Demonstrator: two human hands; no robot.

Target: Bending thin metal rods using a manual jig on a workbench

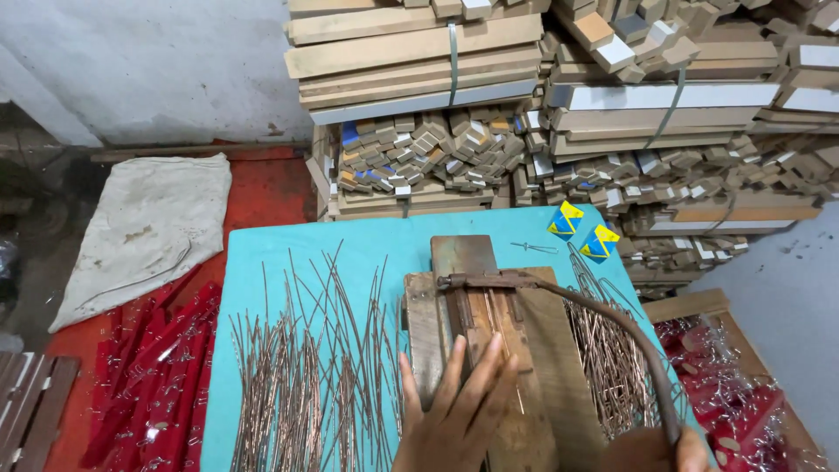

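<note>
Wires (306,385), thin and copper-coloured, lie fanned loosely on the teal table (262,253) just left of the wooden jig (489,350); another heap (612,358) lies just right of it. They look light and springy, likely to bend or slide off one another if grabbed in a bunch, so a pinch near the middle of a few strands seems the safest hold (the ends look sharp and splay apart). The left hand (454,411) rests flat on the jig, fingers spread and together with nothing clamped in them, pressing at the grooved metal strip. The right hand (673,450) sits at the bottom edge right of the jig, closed around the end of the curved lever (612,323), which arcs back to a pivot at the jig's top. The lever looks stiff and heavy, best held at its far end.
</note>
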